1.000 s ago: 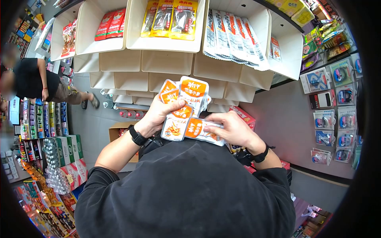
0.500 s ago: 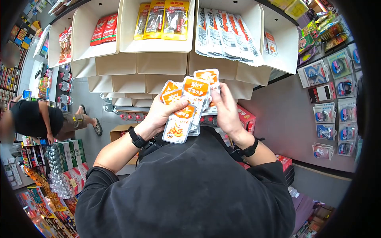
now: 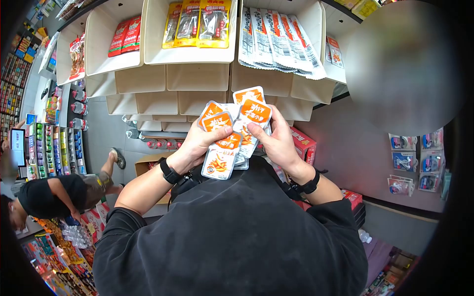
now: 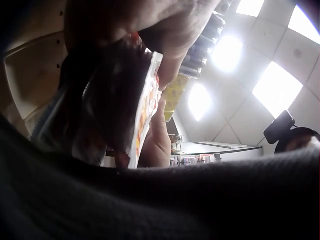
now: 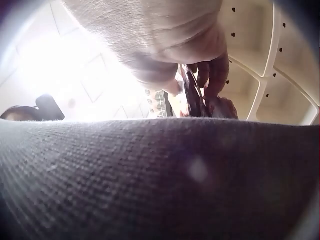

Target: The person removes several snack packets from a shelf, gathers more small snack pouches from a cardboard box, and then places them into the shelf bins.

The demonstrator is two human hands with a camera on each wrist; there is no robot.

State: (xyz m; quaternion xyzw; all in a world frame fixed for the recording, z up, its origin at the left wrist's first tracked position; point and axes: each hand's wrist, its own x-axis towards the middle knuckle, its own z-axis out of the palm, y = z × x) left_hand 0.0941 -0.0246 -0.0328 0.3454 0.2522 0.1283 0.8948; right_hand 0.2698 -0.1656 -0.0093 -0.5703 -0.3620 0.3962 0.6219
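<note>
Fanned in front of the black shirt are several orange-and-white snack packets (image 3: pixel 220 160). My left hand (image 3: pixel 194 143) grips the left part of the fan, thumb laid across the front packets. On the other side my right hand (image 3: pixel 280 143) pinches an upright snack packet (image 3: pixel 256 111), its thumb on the front and its fingers mostly hidden behind. Both hands' packets overlap in the middle. In the left wrist view, the packets' edge (image 4: pixel 145 112) shows beneath the left hand (image 4: pixel 135 20). The right wrist view has the right hand (image 5: pixel 170 37) holding thin packets (image 5: pixel 192 95) edge-on.
Ahead rise cream bins (image 3: pixel 197 79) in tiers. The top row holds red packets (image 3: pixel 124 37), yellow packets (image 3: pixel 189 24), long silver packets (image 3: pixel 279 42) and a few orange-and-white packets (image 3: pixel 335 52). Another person (image 3: pixel 54 200) bends at the left; a red box (image 3: pixel 302 145) stands right.
The right hand's packets went from sideways, low by the shirt, to upright against the fan. Its thumb now lies over a front packet. The other person moved down the left side of the view.
</note>
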